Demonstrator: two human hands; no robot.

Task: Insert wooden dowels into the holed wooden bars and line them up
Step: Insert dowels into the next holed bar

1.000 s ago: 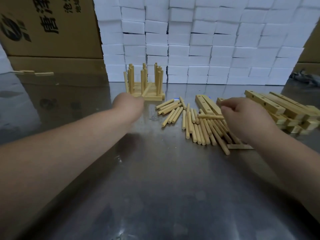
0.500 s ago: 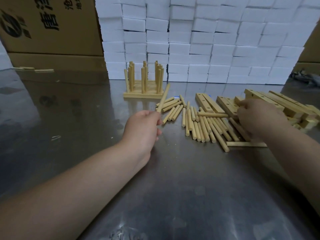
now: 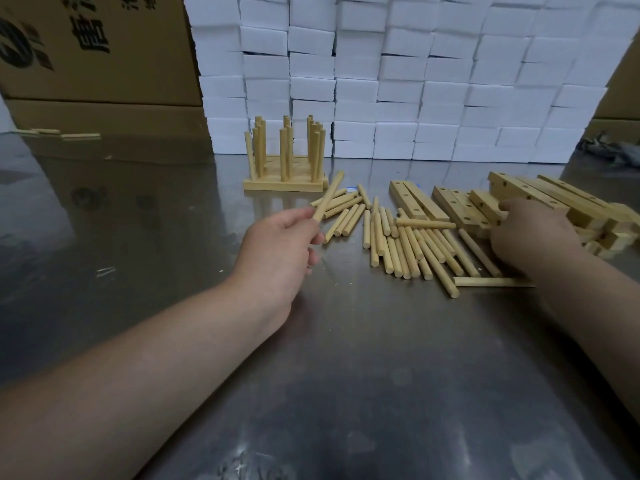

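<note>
On the steel worktop (image 3: 346,375), near its middle, the left hand (image 3: 277,251) pinches 1 dowel (image 3: 329,194) by its near end between thumb and fingertips. The rod slants up and away, with its far end above the edge of the loose dowels (image 3: 405,244). That grip is narrow and closed on the dowel.

The right hand (image 3: 533,237) lies on the near end of the heap of holed bars (image 3: 554,202) at the right, with its fingers curled down against 1 of them. I cannot tell whether its grip has closed round a bar, since the back of the hand hides the fingertips. 2 more bars (image 3: 414,202) lie side by side between the heap and the loose dowels. At the back, in front of the white blocks (image 3: 415,81), the finished bars (image 3: 285,185) lie packed together with their dowels upright.

By my reading, the step in hand is fetching: 1 dowel is taken and a fresh bar is sought for it. The next move calls for drawing a bar free of the heap without tumbling the rest and laying it holes-up on bare worktop. The dowel must then be turned upright, met squarely with a hole and pressed straight down.
</note>
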